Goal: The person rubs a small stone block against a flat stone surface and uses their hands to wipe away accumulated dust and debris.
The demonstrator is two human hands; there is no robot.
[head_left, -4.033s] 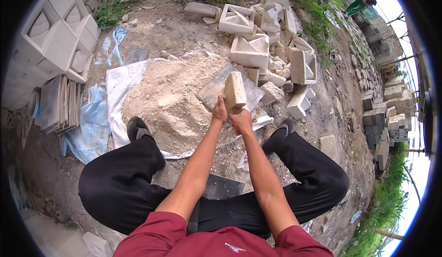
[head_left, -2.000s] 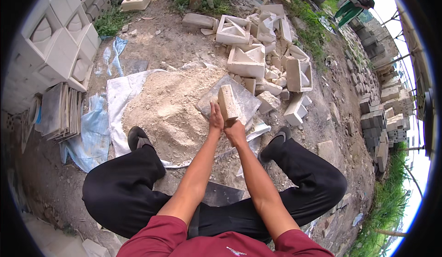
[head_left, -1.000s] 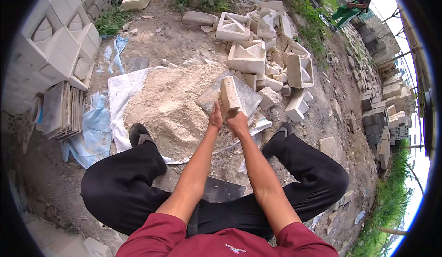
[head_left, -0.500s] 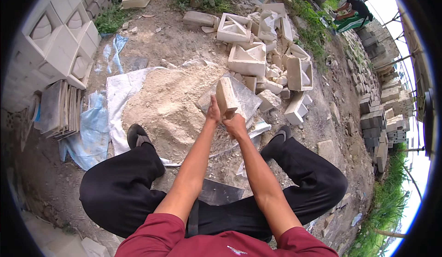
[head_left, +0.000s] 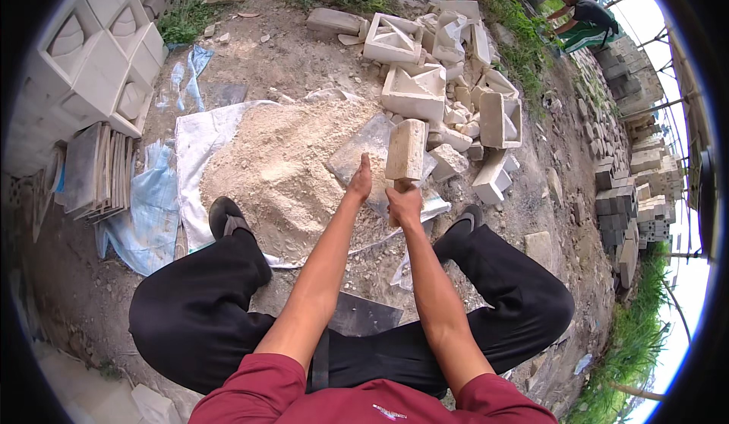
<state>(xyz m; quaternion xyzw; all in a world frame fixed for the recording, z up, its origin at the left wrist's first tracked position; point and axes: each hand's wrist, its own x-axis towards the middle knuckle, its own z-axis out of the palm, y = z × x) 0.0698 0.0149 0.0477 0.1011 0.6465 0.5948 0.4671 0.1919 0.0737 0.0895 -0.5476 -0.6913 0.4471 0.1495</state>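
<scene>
My right hand (head_left: 405, 202) is wrapped round the handle of a pale, dusty wooden mallet (head_left: 405, 150), its thick block head raised above the fist. Just left of it, my left hand (head_left: 360, 180) is open, fingers stretched out and apart from the mallet. Beneath the hands lies a flat grey slab (head_left: 351, 159), dusted with crumbs, at the right edge of a heap of sandy pale rubble (head_left: 277, 166). The heap rests on a white sack sheet (head_left: 194, 147).
Broken pale blocks (head_left: 414, 93) are piled ahead to the right. Patterned blocks (head_left: 95, 59) stand stacked at left, above thin boards (head_left: 99, 173) and a blue sheet (head_left: 152, 211). A dark plate (head_left: 364, 314) lies between my legs. Another person (head_left: 585, 17) bends at far right.
The mallet has moved right and upright with my right hand. My left hand, which was against the mallet head, is now apart from it. The far person has leaned forward.
</scene>
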